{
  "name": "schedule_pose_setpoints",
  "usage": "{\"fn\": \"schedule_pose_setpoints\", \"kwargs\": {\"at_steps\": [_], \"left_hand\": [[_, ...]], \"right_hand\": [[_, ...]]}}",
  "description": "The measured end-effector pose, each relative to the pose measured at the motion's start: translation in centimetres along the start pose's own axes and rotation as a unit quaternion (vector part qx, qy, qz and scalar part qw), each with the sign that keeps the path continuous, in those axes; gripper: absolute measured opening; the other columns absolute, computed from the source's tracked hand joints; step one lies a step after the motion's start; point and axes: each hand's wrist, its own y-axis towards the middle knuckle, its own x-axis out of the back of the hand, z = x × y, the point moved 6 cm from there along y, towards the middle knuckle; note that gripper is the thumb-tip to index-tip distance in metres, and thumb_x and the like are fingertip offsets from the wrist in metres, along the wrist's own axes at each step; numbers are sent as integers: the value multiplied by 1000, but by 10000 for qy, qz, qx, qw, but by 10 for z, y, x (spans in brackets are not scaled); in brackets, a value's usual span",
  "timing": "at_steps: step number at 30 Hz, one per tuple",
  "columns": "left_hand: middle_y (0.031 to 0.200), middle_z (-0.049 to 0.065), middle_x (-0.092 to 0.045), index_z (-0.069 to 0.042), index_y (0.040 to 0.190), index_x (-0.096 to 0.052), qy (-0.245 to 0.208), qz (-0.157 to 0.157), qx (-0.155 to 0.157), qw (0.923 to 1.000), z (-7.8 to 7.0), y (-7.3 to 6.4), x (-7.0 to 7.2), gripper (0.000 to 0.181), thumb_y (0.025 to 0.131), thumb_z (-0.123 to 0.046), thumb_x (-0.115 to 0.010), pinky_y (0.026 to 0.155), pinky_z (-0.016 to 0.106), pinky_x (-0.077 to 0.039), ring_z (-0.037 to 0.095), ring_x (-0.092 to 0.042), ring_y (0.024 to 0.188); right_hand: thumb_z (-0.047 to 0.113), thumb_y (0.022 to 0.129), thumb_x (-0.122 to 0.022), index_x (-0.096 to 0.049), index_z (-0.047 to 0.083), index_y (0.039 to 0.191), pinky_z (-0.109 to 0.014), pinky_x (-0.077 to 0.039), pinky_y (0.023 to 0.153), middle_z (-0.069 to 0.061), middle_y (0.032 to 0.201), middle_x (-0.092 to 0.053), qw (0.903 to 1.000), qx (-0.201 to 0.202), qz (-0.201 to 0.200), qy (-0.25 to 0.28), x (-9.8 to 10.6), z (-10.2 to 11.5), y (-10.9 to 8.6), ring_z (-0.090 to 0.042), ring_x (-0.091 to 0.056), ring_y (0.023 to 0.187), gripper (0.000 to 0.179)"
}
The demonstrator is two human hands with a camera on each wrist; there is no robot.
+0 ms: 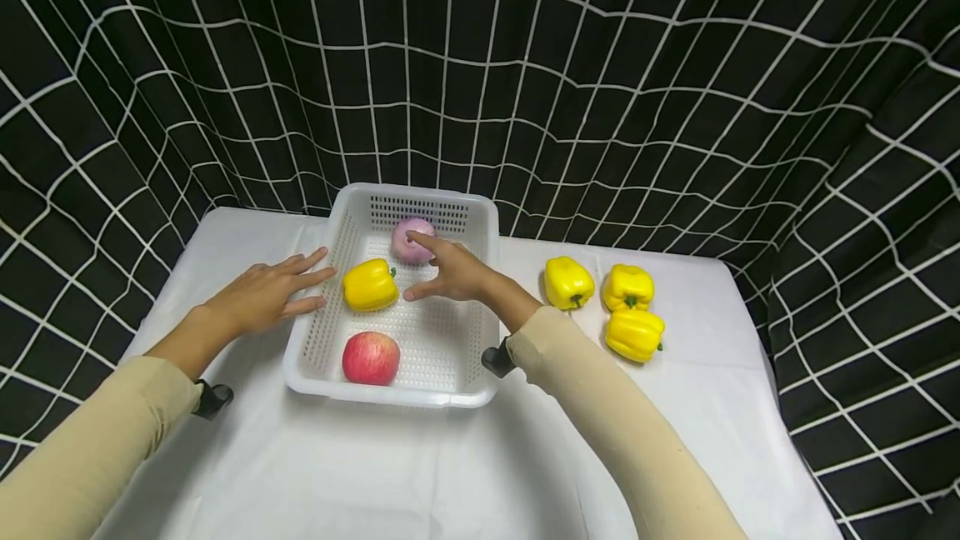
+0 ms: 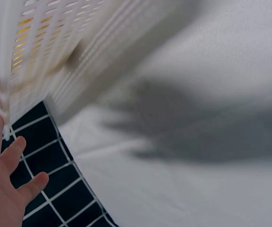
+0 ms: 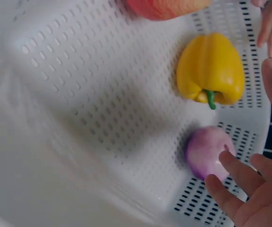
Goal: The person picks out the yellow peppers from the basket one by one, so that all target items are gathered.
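Observation:
A white plastic basket [image 1: 442,397] holds a yellow bell pepper [image 1: 371,285], a red apple [image 1: 371,358] and a purple onion [image 1: 408,244]. Over the basket, my right hand [image 1: 459,272] has its fingers spread, near the onion and the pepper, and grips nothing. In the right wrist view its fingers reach across the onion [image 3: 209,151]; whether they touch it I cannot tell. My left hand [image 1: 264,297] is at the basket's left rim with its fingers stretched out. The left wrist view shows it beside the perforated basket wall [image 2: 50,47], holding nothing.
To the right of the basket, several more yellow bell peppers [image 1: 567,282] lie grouped on the white tablecloth [image 1: 360,473]. A black curtain with a white grid [image 1: 465,65] rises behind the table and on both sides.

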Motion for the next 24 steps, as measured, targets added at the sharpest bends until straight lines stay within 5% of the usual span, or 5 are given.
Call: {"fn": "schedule_pose_setpoints", "kwargs": {"at_steps": [5,14,24], "left_hand": [[163,13,-26,-17,151,-44,-1,74,39,10000,1,1,-2,58,100,-41,-57,105,69,-34,44,-32,143],[163,13,-26,-17,151,-43,-56,94,60,9999,3,1,-3,59,100,-41,-57,104,71,-32,44,-32,143],[162,13,-26,-17,151,-45,-45,77,37,10000,3,1,-2,58,100,-41,-58,104,71,-34,43,-33,143]], "right_hand": [[26,81,-85,-27,12,158,-44,-31,117,-18,155,-39,9997,-171,138,-126,-13,-3,8,-34,-41,141,98],[18,80,-86,-27,9,157,-42,-39,112,-15,158,-36,9993,-229,223,178,-30,-2,19,-38,-48,135,98],[18,81,-85,-28,3,156,-41,-34,115,-15,159,-33,9995,57,318,-52,-48,4,31,-32,-41,140,96]]}}
